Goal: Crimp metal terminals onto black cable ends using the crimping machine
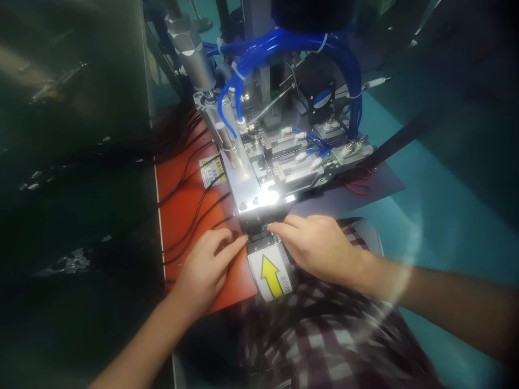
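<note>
**Close finger work at the dark holder (259,237)**

Shiny bits (75,262) lie scattered at far left. Black wires (194,219) run across the orange board (174,186). Over the board, the left hand (203,267) is loosely curled, thumb and fingers narrowly spaced, a fingertip at the holder's left edge. The holder sits at the front of the metal machine (247,181), just beyond a white block (270,273) with a yellow arrow. The right hand (320,248) is curled too, its fingertips drawn in at the holder's right side. Whether either hand pinches a small part, I cannot tell.

For good handling, I would keep both wrists steady, press lightly and evenly from each side, and hold fingers short of the machine's underside.
</note>
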Motion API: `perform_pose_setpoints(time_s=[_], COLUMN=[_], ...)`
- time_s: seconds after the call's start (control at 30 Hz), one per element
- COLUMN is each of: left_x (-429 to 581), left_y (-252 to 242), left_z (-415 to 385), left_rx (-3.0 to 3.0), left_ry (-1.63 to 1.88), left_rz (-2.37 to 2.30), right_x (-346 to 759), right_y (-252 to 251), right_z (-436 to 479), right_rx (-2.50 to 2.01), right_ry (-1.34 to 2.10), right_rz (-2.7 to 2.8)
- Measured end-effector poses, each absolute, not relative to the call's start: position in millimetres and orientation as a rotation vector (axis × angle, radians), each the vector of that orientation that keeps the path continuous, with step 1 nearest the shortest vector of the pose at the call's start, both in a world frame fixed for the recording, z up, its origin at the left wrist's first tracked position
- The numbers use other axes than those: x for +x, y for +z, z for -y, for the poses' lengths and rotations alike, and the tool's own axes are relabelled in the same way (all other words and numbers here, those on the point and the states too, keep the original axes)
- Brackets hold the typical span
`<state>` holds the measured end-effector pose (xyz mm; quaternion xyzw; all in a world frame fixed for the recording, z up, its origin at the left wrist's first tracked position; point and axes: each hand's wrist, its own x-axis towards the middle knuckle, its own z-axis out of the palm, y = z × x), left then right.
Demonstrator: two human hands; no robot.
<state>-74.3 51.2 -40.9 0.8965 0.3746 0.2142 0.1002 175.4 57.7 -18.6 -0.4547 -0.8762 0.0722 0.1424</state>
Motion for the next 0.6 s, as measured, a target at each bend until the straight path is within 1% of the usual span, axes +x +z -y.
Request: perform_pose_setpoints(time_s=[0.07,0.13,0.2,0.27,0.33,0.4,0.47,0.6], left_x=[-76,-79,-82,-83,-82,-81,-81,-85], left_y=[-40,-40,-40,-41,-41,-41,-39,-30], left_z=[-51,-50,-49,-48,-47,-47,-48,-45], left_rx=[2.648,2.65,2.664,2.662,2.637,2.604,2.587,2.617], left_ry=[0.625,0.577,0.52,0.516,0.567,0.617,0.631,0.515], left_rz=[-1.096,-1.1,-1.106,-1.102,-1.094,-1.096,-1.1,-1.134], right_x=[175,178,180,179,174,168,161,155], right_y=[-15,-16,-22,-31,-41,-48,-51,-51], right_z=[-59,-61,-64,-66,-66,-64,-63,-65], right_rx=[-1.33,-1.312,-1.353,-1.443,-1.463,-1.42,-1.36,-1.289], right_ry=[0.287,0.497,0.865,1.266,1.555,1.682,1.734,1.755], right_rz=[2.543,2.458,2.154,1.68,1.309,1.106,0.992,0.895])
